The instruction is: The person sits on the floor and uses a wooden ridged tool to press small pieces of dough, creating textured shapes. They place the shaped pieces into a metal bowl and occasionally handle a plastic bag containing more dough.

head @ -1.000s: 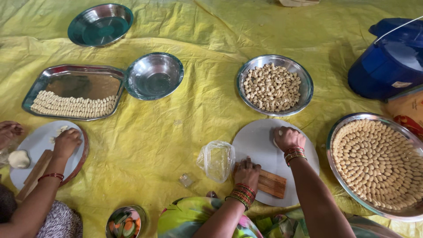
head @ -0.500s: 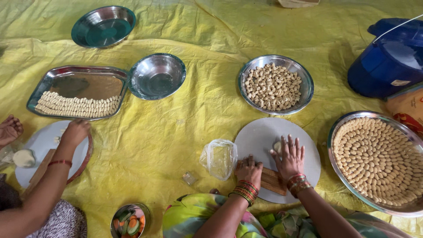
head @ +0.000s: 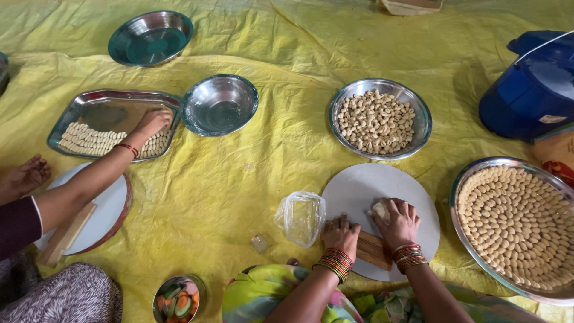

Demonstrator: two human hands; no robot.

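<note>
Head view: a person sits at a yellow sheet (head: 251,173) spread on the floor.
Left hand (head: 341,230): palm down, fingers spread flat on a ribbed wooden block (head: 373,250), gripping nothing.
Right hand (head: 397,221): fingers curled loosely over a pale dough lump (head: 381,209), pressing it to the board.
Round white board (head: 365,185): under both hands, between the steel bowl of shaped pieces (head: 376,119) and the person.
Large tray (head: 517,224): right of the board, packed with pieces in rings.
Co-worker's hand (head: 152,121): resting in the rectangular tray (head: 110,116).
</note>
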